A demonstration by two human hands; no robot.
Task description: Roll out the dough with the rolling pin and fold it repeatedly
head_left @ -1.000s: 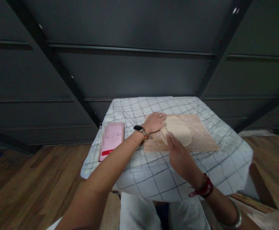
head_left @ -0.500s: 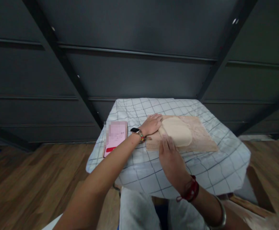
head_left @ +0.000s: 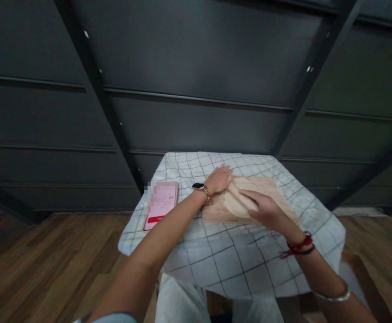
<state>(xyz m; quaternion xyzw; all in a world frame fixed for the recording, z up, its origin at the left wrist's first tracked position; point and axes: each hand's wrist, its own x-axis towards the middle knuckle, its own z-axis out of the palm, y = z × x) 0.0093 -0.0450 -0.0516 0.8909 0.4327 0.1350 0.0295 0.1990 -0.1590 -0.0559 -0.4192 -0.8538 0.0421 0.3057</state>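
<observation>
A pale rolling pin [head_left: 243, 196] lies slantwise across a flat sheet of dough [head_left: 233, 204] on a wooden board [head_left: 212, 215]. My left hand [head_left: 219, 178] rests on the pin's far left end, palm down, fingers stretched out and spread. At the near right end my right hand [head_left: 266, 210] has its fingers over the pin and its thumb at the side, closed round it. The pin's two ends are hidden under my hands. Dough shows on both sides of the pin.
A white checked cloth [head_left: 212, 264] covers the small table. To the left of the board lies a phone with a pink screen [head_left: 164, 202]. Dark metal panels [head_left: 196, 121] stand right behind the table. Wooden flooring [head_left: 64, 255] and my knees [head_left: 179, 298] show below.
My right hand has moved right and turned, and the rolling pin's near end has swung right across the dough. My left hand has stayed near the far left end. The view has tilted up slightly.
</observation>
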